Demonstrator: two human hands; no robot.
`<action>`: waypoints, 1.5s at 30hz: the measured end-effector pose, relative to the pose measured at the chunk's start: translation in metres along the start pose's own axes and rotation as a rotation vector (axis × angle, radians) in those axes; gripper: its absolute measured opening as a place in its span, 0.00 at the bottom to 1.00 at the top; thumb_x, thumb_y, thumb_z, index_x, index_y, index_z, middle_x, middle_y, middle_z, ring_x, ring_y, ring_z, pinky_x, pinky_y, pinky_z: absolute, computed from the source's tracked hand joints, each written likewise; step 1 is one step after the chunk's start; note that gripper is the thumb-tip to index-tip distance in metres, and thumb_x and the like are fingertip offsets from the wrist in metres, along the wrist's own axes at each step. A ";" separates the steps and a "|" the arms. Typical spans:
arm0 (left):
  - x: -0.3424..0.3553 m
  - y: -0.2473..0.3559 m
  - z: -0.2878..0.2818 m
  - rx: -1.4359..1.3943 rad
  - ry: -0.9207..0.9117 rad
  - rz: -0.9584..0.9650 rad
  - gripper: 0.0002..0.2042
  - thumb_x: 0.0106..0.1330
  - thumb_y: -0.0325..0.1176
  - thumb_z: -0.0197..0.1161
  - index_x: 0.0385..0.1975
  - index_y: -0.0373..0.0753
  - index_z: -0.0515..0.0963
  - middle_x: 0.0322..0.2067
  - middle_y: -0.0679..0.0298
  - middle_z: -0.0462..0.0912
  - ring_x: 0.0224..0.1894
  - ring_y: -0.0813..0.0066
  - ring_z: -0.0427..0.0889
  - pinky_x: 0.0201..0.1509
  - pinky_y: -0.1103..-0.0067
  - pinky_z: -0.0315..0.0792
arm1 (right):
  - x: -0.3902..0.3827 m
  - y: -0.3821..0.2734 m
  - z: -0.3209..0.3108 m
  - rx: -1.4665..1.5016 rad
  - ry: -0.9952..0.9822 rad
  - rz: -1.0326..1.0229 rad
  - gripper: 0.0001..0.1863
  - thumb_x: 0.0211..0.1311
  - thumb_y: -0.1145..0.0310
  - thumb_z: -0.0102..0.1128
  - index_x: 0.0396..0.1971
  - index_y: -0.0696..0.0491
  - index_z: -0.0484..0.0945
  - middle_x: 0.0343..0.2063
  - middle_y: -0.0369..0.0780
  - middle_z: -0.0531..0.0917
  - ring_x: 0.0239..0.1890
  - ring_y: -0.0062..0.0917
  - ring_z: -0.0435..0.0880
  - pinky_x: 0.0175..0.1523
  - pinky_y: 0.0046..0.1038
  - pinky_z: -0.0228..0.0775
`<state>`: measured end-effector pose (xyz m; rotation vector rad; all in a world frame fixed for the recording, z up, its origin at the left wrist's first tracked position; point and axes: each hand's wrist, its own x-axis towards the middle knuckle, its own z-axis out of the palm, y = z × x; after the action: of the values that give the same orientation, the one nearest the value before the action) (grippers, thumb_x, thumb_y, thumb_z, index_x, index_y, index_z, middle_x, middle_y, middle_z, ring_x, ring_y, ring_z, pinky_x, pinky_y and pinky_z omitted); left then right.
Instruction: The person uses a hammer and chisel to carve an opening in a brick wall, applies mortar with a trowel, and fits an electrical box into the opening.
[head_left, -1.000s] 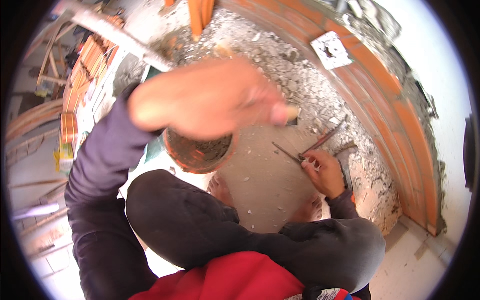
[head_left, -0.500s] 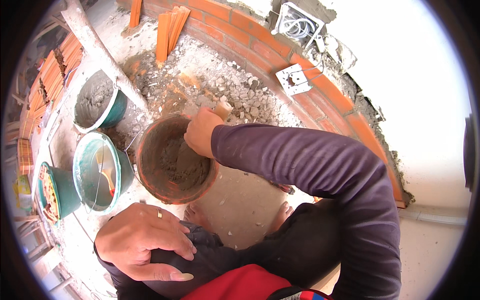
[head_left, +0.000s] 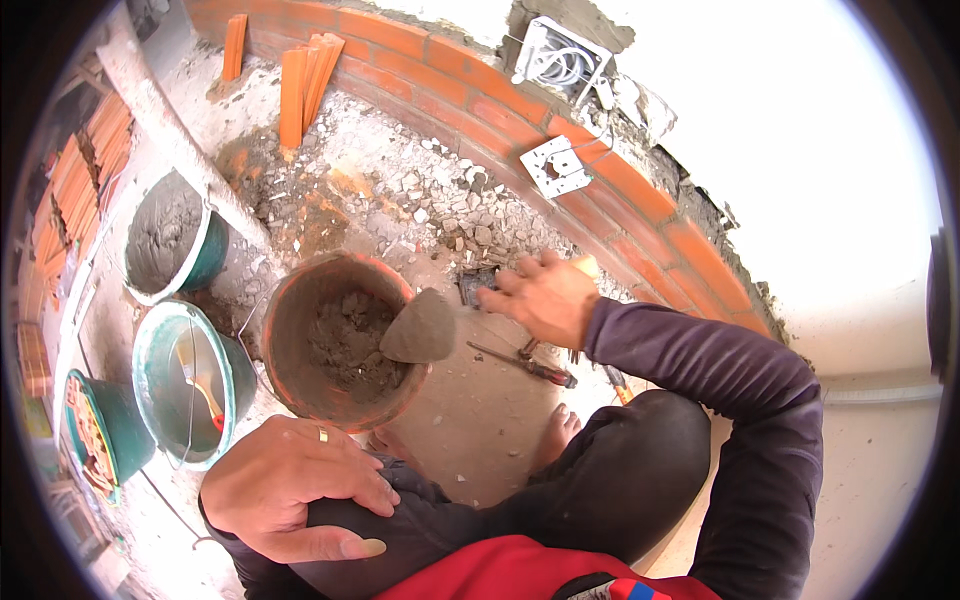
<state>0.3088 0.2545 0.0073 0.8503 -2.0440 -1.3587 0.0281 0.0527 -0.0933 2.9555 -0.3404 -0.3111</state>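
My right hand (head_left: 545, 302) is closed around the pale handle (head_left: 584, 266) of a trowel. The trowel's mortar-coated blade (head_left: 424, 330) hangs over the right rim of a mortar-smeared orange bucket (head_left: 290, 300). Grey-brown mortar (head_left: 350, 340), rough and lumpy, lies inside that bucket. My left hand (head_left: 295, 480), with a ring on one finger, rests palm down on my left knee. Its fingers are stretched out and hold nothing.
Left stand a green bucket of mortar (head_left: 165, 225), a green bucket (head_left: 150, 370) with a paintbrush (head_left: 202, 385), and another green bucket (head_left: 120, 430). A screwdriver (head_left: 530, 365) lies near my feet. Rubble (head_left: 450, 200) lines the curved brick wall (head_left: 480, 90), where an outlet plate (head_left: 556, 167) hangs.
My right hand has moved right, away from the bucket. The trowel blade has risen from inside it to its right rim. My left hand stays on the knee. The view has shifted slightly.
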 end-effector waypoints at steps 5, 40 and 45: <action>0.025 0.005 -0.007 0.026 0.053 -0.162 0.12 0.55 0.37 0.74 0.35 0.38 0.84 0.32 0.59 0.87 0.36 0.60 0.87 0.39 0.72 0.78 | -0.089 0.016 0.004 0.117 -0.064 0.302 0.21 0.59 0.66 0.55 0.55 0.42 0.74 0.38 0.38 0.81 0.41 0.34 0.82 0.43 0.36 0.74; 0.372 -0.129 -0.056 0.868 0.860 -0.192 0.12 0.60 0.38 0.63 0.41 0.43 0.85 0.35 0.60 0.88 0.39 0.59 0.86 0.45 0.68 0.77 | -0.164 0.064 0.012 0.564 0.480 0.863 0.19 0.59 0.73 0.58 0.50 0.61 0.69 0.31 0.56 0.81 0.34 0.53 0.82 0.38 0.49 0.73; 0.377 -0.131 -0.060 0.825 0.897 -0.219 0.13 0.58 0.39 0.65 0.42 0.44 0.86 0.36 0.60 0.88 0.40 0.63 0.87 0.46 0.70 0.77 | -0.135 0.073 0.020 0.469 0.482 0.888 0.16 0.60 0.72 0.57 0.46 0.63 0.71 0.35 0.57 0.82 0.38 0.53 0.82 0.44 0.48 0.74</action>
<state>0.1316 -0.1023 -0.0605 1.6738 -1.7156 -0.0311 -0.1197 0.0117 -0.0744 2.7570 -1.7210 0.6463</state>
